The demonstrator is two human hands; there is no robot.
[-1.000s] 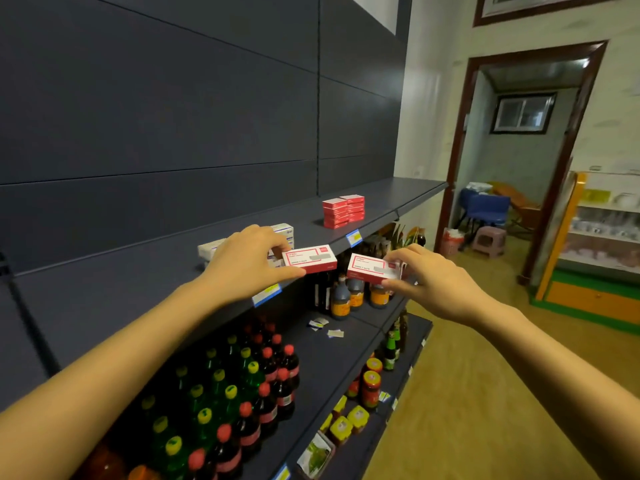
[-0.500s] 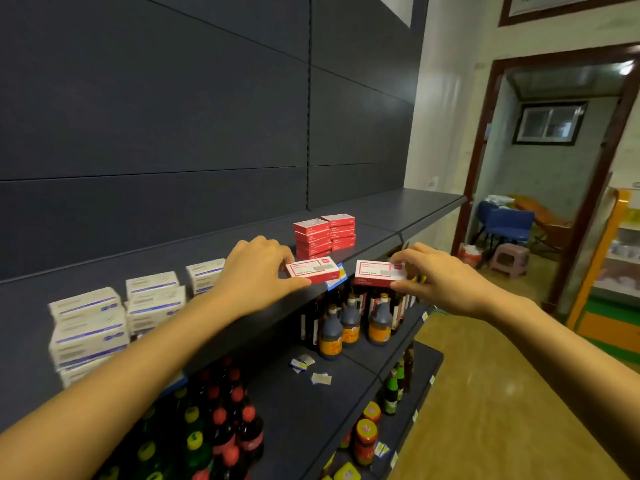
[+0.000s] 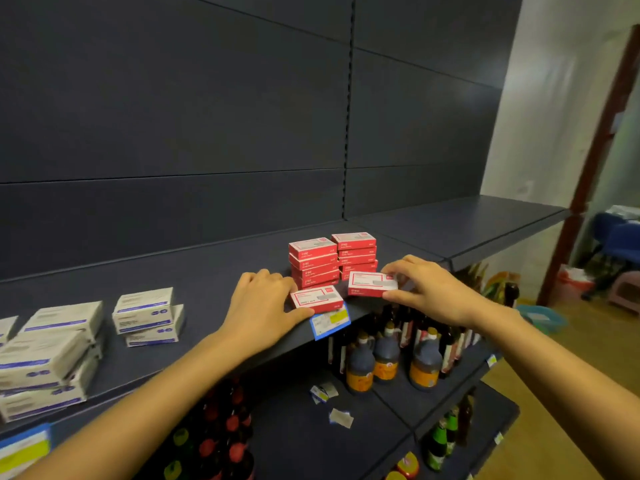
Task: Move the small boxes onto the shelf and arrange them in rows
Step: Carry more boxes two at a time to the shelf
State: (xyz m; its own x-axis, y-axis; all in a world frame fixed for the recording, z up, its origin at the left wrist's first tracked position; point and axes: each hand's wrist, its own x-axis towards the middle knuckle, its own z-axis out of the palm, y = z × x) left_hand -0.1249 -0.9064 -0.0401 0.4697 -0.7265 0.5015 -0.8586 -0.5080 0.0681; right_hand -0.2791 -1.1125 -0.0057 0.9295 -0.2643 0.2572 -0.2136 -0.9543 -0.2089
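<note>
Okay, centre frame: your left hand (image 3: 263, 306) pinches the left red box (image 3: 317, 298), right hand (image 3: 429, 292) pinches the right red box (image 3: 372, 284), both at the shelf (image 3: 214, 271) front edge, before the red stacks (image 3: 313, 261). Likely light, stiff card, crushable: grip long edges, slide flush.

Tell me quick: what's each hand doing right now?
Left hand: holding the left red box at the edge of the shelf.
Right hand: pinching the right red box, in front of the red stacks.
</note>
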